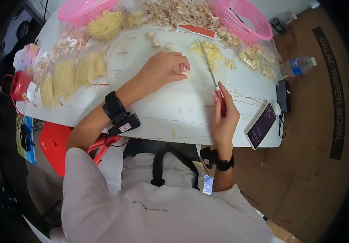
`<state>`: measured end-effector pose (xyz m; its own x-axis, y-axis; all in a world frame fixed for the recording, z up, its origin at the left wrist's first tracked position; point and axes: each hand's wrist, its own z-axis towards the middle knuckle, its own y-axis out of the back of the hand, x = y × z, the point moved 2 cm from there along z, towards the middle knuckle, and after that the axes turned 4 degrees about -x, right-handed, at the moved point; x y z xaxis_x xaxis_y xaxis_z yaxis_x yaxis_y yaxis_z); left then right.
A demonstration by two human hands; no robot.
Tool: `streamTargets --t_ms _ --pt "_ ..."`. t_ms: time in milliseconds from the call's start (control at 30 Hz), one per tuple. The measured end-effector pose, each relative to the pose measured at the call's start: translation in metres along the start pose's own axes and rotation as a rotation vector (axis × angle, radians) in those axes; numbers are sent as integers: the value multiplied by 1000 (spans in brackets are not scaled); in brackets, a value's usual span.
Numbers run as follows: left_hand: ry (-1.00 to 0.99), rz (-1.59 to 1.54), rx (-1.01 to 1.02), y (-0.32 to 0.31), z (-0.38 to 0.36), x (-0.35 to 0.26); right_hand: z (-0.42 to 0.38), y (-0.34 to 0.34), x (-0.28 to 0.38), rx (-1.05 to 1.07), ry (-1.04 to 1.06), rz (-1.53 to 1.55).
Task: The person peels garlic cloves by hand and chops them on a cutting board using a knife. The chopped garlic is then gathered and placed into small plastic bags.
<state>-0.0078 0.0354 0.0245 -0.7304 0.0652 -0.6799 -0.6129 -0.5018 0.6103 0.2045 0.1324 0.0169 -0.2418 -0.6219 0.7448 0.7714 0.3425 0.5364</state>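
Observation:
My right hand is wrapped round the red handle of a knife, whose blade points away over the cutting board. Over the middle of the white board, my left hand has its fingers curled, with a small pale piece, apparently garlic, at the fingertips. Chopped garlic lies in a pile by the blade. A few whole cloves rest near the board's far edge.
Flat bags of minced garlic lie at the left. Behind the board are peelings, two pink baskets and a filled bowl. Bagged cloves, a water bottle and a phone are at the right.

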Motion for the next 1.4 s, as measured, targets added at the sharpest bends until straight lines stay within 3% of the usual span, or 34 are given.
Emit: streamTargets --t_ms 267,400,467,767,933,1167,1400 --pt "44 -61 -40 -5 -5 9 -5 -6 -1 94 -98 17" --pt "78 -141 -30 -5 -5 6 -3 -1 6 127 -31 -66" --pt "89 -195 -43 -3 -5 8 -2 6 21 216 -151 -170" --pt "115 -129 -44 -5 -7 6 -13 6 33 283 -235 -121" --pt "39 -142 -99 -9 -9 12 -15 4 31 301 -196 -97" --pt "83 -174 -68 -8 -9 7 -19 1 37 304 -174 -126" --pt "128 -216 -51 -5 -7 5 -15 -11 40 258 88 -302"
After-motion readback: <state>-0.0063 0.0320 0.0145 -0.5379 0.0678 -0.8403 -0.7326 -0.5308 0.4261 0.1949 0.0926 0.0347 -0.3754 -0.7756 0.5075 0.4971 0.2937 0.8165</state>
